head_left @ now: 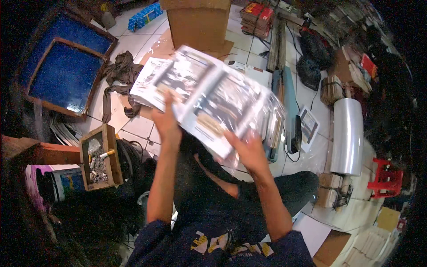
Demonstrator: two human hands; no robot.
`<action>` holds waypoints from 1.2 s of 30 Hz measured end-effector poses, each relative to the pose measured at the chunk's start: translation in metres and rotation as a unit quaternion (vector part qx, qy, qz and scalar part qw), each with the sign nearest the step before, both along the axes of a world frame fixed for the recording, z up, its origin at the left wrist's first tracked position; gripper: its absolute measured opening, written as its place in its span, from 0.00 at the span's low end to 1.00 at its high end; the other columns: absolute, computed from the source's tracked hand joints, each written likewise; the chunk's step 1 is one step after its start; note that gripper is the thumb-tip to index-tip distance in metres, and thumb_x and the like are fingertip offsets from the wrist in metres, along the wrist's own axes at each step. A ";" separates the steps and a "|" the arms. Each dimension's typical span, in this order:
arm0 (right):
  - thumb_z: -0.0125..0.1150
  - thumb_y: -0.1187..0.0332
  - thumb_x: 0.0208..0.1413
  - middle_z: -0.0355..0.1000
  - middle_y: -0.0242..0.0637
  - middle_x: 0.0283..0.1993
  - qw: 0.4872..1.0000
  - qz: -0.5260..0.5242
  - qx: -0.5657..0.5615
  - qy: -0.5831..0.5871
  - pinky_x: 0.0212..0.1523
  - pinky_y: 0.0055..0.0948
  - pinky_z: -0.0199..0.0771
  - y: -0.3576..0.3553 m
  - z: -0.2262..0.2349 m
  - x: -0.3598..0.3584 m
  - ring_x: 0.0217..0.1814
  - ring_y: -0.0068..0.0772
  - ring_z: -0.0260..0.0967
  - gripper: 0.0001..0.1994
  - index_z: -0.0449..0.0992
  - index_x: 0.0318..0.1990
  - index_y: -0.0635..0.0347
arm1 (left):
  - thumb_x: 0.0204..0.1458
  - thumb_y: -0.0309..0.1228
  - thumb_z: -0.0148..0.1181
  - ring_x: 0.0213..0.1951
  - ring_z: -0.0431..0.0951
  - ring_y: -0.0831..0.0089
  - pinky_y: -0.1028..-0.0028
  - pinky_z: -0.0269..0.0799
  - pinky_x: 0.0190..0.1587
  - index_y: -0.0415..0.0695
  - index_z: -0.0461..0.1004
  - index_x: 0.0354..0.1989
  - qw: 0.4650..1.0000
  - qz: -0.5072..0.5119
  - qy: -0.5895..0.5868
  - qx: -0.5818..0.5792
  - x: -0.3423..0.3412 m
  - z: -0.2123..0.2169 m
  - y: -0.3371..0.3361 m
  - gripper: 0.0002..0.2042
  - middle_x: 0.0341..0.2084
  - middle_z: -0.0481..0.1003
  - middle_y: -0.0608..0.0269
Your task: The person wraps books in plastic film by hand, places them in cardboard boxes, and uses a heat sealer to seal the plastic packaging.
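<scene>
Both of my hands hold a broad, flat stack of printed white packs (209, 100) in shiny clear plastic, tilted above my lap. My left hand (167, 120) grips its near left edge, the thumb lying on top and the other fingers hidden underneath. At the near right edge my right hand (250, 149) clasps it in the same way, its thumb over the plastic. Motion blurs the prints on the packs. Loose clear film shows by the right end of the stack. Beyond it stands a brown cardboard box (195, 26).
To the right are a long teal device (283, 102), a roll of clear film (348, 135) and a red stool (385, 179). On the left lie blue framed panels (66, 75), a dark cloth (121, 73) and a wooden ashtray box (113, 153) with a cigarette. Tied bundles (256, 20) sit far back.
</scene>
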State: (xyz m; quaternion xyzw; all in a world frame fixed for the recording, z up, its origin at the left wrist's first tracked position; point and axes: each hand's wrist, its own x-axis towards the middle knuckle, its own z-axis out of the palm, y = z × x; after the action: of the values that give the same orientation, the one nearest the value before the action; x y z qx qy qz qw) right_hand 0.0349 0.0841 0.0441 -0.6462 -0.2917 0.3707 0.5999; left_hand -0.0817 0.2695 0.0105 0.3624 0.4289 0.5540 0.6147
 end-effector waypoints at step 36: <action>0.66 0.63 0.44 0.76 0.53 0.37 0.800 -0.198 -0.525 -0.210 0.45 0.48 0.72 -0.446 -0.089 0.008 0.40 0.57 0.73 0.14 0.78 0.37 0.63 | 0.59 0.41 0.53 0.48 0.71 0.41 0.54 0.69 0.49 0.31 0.61 0.58 0.701 -0.161 0.592 0.364 -0.023 -0.121 0.013 0.27 0.48 0.68 0.33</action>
State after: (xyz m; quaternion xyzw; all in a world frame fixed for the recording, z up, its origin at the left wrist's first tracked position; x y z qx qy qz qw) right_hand 0.0426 -0.3619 -0.0452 -0.9681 -0.0366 0.1952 0.1528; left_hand -0.1043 0.2823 -0.1109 0.8747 0.4043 0.2312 0.1338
